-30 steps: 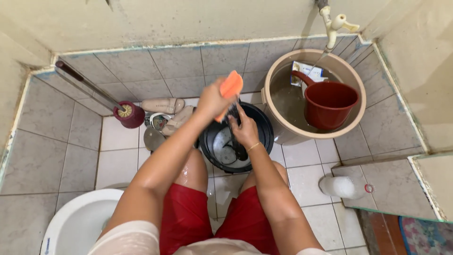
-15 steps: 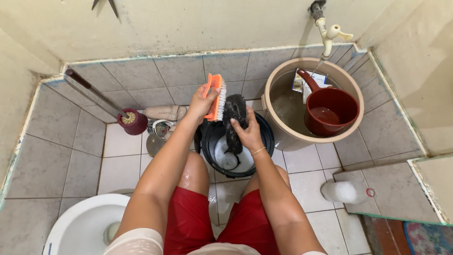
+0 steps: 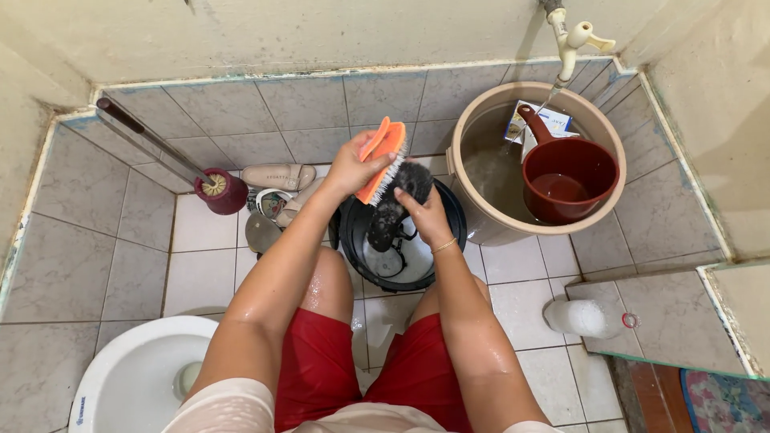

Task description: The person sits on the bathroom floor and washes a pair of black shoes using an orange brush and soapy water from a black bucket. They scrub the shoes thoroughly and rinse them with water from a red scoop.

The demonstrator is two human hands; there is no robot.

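My left hand [image 3: 351, 167] grips an orange scrub brush [image 3: 382, 157] with white bristles, tilted over a black bucket [image 3: 365, 248]. Its bristles press against a dark, wet shoe [image 3: 399, 200] that my right hand [image 3: 425, 215] holds above the bucket's soapy water. Both hands are raised over the bucket, between my knees. My red shorts and wet thighs fill the lower middle of the view.
A beige tub [image 3: 481, 224] of water with a red dipper [image 3: 565, 178] stands at the right under a tap [image 3: 573, 38]. A toilet brush in a maroon holder [image 3: 220, 191], beige shoes [image 3: 279, 176], a toilet bowl [image 3: 120, 377] and a white bottle [image 3: 584, 317] surround me.
The brush has tilted and moved down and right along the shoe. My right hand has turned the shoe and lowered it slightly toward the bucket.
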